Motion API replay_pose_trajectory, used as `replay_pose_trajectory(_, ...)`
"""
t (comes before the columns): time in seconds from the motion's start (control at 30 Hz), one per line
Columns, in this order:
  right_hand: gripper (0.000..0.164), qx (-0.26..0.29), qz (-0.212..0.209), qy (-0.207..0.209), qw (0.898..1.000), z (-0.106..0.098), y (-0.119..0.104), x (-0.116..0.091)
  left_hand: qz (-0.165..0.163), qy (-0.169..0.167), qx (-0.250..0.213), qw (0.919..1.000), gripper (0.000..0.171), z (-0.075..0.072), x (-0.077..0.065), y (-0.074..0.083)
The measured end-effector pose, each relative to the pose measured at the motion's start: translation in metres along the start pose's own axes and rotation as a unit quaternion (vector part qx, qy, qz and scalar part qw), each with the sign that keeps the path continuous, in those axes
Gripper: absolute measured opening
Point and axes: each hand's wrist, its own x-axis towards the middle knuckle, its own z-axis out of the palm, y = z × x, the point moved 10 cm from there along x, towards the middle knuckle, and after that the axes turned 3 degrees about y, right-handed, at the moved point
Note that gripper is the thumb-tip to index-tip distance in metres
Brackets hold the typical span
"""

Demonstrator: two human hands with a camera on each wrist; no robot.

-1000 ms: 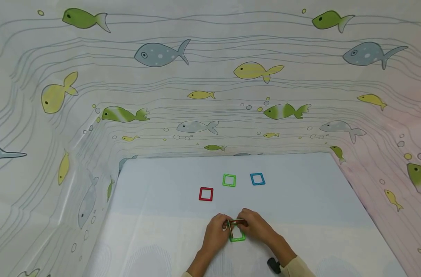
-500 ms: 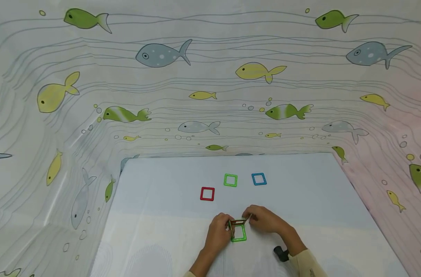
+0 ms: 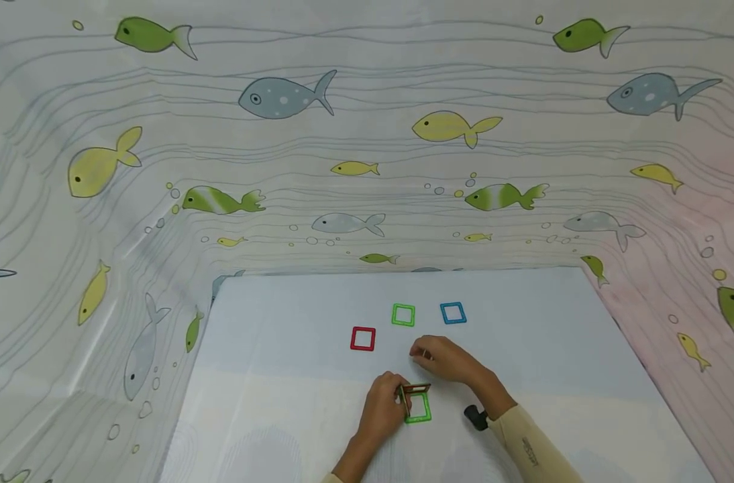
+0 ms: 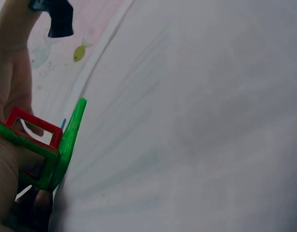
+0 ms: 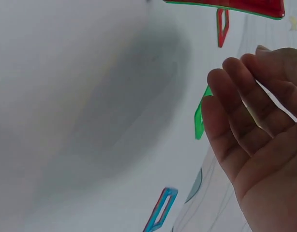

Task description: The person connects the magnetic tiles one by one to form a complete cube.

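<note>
On the table in the head view stands a small joined build of square frame tiles. One green tile [image 3: 428, 407] lies flat, and a red tile [image 4: 37, 122] stands upright along its far side. Along the left side rises another green tile [image 4: 22, 140], which my left hand [image 3: 384, 406] grips. My right hand [image 3: 448, 359] is off the build, raised beyond it to the right, its fingers loosely bent with nothing between them. In the right wrist view its palm [image 5: 269, 159] shows bare.
Further back on the table [image 3: 270, 322] lie three loose square tiles: red [image 3: 353, 339], green [image 3: 394, 314] and blue [image 3: 462, 312]. A fish-patterned sheet [image 3: 367, 147] rises at the back and sides. A black device [image 3: 476, 417] sits at the right wrist.
My right hand has let go of the build and moved away, first rightward, then further back toward the loose tiles. The left hand keeps its grip, nearly still.
</note>
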Motion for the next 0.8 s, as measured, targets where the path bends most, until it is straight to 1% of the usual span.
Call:
replay_pose_trajectory(0.17, 0.008, -0.014, 0.005, -0.001, 1.000, 0.002, -0.003, 0.017, -0.010, -0.004, 0.000, 0.9999, 0.021, 0.003, 0.000, -0.003)
replay_pose_trajectory(0.33, 0.009, -0.030, 0.008, -0.023, 0.999, 0.011, 0.000, 0.037, -0.020, -0.011, -0.004, 0.9997, 0.022, 0.005, -0.002, -0.006)
replay_pose_trajectory(0.4, 0.010, -0.040, 0.010, -0.032, 0.999, 0.015, 0.002, 0.045, -0.019, -0.011, -0.006, 0.9997, 0.022, 0.005, -0.002, -0.006)
replay_pose_trajectory(0.53, 0.021, -0.066, 0.019, -0.045, 0.997, 0.021, 0.001, 0.059, -0.002, 0.000, -0.007, 1.0000, 0.022, 0.003, -0.003, -0.004)
replay_pose_trajectory(0.63, 0.030, -0.091, 0.006, -0.053, 0.994, 0.026, -0.008, 0.070, 0.005, 0.006, -0.007, 0.9999, 0.022, 0.002, -0.003, -0.003)
replay_pose_trajectory(0.73, 0.038, -0.114, -0.016, -0.052, 0.992, 0.033, -0.018, 0.080, 0.005, 0.007, -0.007, 0.9999, 0.022, 0.002, -0.003, -0.003)
replay_pose_trajectory(0.8, 0.044, -0.131, -0.018, -0.051, 0.990, 0.038, -0.021, 0.087, 0.006, 0.006, -0.008, 0.9999, 0.023, 0.003, -0.003, -0.004)
